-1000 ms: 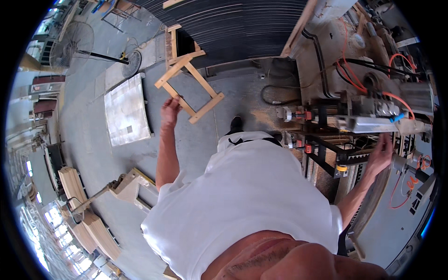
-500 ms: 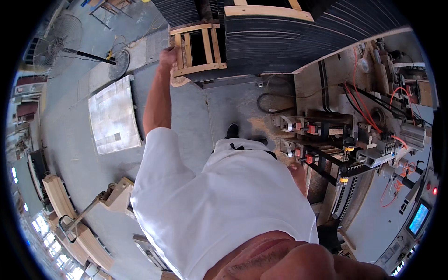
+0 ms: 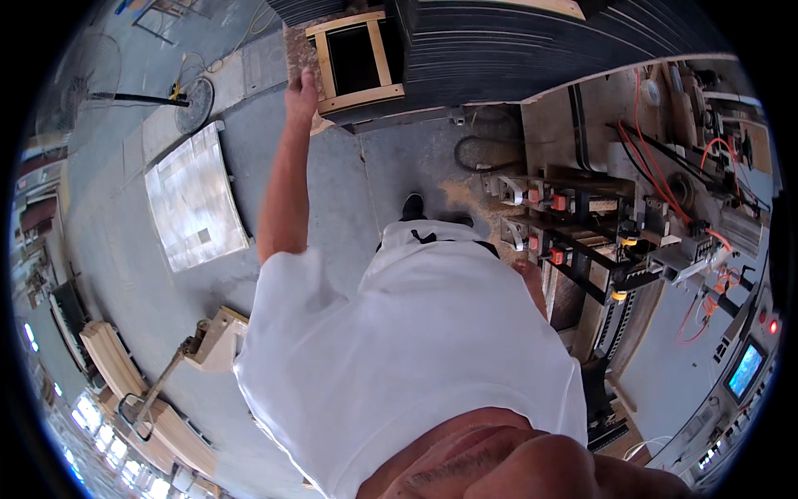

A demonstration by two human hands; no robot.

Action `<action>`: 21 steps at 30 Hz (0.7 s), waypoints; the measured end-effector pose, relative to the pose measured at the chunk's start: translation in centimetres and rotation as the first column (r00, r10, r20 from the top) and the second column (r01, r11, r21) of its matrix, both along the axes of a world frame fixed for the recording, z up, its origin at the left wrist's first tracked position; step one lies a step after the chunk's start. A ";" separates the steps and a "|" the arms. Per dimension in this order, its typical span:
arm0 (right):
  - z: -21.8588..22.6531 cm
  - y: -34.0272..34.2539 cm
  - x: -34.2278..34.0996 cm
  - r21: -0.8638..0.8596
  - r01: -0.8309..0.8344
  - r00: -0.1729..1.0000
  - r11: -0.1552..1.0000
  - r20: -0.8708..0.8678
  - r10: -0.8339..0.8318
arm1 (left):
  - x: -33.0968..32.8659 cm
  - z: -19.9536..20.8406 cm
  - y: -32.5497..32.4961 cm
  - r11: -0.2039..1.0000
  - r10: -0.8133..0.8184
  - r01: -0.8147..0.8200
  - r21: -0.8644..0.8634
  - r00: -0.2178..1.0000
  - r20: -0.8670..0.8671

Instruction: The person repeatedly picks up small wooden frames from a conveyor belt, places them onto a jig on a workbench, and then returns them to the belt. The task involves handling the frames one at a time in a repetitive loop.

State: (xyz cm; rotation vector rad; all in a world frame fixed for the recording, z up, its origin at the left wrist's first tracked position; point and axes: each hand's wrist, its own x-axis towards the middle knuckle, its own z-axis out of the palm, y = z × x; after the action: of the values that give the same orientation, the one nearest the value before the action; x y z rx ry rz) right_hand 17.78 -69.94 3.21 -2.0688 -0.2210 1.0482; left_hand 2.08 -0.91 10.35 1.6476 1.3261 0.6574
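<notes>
A pale wooden frame (image 3: 362,98) lies on a ledge ahead of me, left of a tall pile of thin dark sheets (image 3: 499,87). Its bars surround a dark rectangular opening. My left arm is stretched forward, and my left hand (image 3: 301,96) is beside the frame's near left corner. One finger or thumb points away along the left bar, and the hand appears to grip nothing; whether it touches the wood I cannot tell. Low at my right side, my right hand (image 3: 527,273) is near a clamp-like machine (image 3: 565,229), its fingers mostly hidden behind my shirt.
A pale, scuffed sheet (image 3: 199,200) lies on the floor to the left, below a stand fan's round base (image 3: 194,106). A pallet jack (image 3: 174,362) and stacked light boards (image 3: 112,353) are at the lower left. Orange hoses (image 3: 652,179) and a control screen (image 3: 746,371) are on the right.
Two offset wooden frames showed before; now one outline shows, with fewer upright bars. My left hand has shifted slightly nearer to me and off the frame's left bars. The right hand stays low.
</notes>
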 end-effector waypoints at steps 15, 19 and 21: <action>-0.4 2.0 1.4 -0.117 -0.028 1.000 0.993 -0.016 0.026 | 2.5 5.2 -6.9 0.584 -0.335 0.564 0.584 0.823 -0.460; -1.5 0.7 0.4 -0.222 0.036 0.998 0.974 -0.041 -0.046 | 4.9 2.3 -6.8 0.512 -0.554 0.795 0.327 0.596 -0.581; -1.6 -0.1 -0.8 -0.212 0.078 0.996 0.974 -0.014 -0.083 | 5.2 2.7 -6.6 0.584 -0.608 0.795 0.166 0.564 -0.559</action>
State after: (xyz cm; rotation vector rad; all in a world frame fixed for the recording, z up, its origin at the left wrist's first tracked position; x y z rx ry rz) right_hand 16.98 -69.99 1.56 -2.2341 -0.0134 1.0848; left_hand 7.30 -7.49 13.03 2.5868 0.6507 0.0109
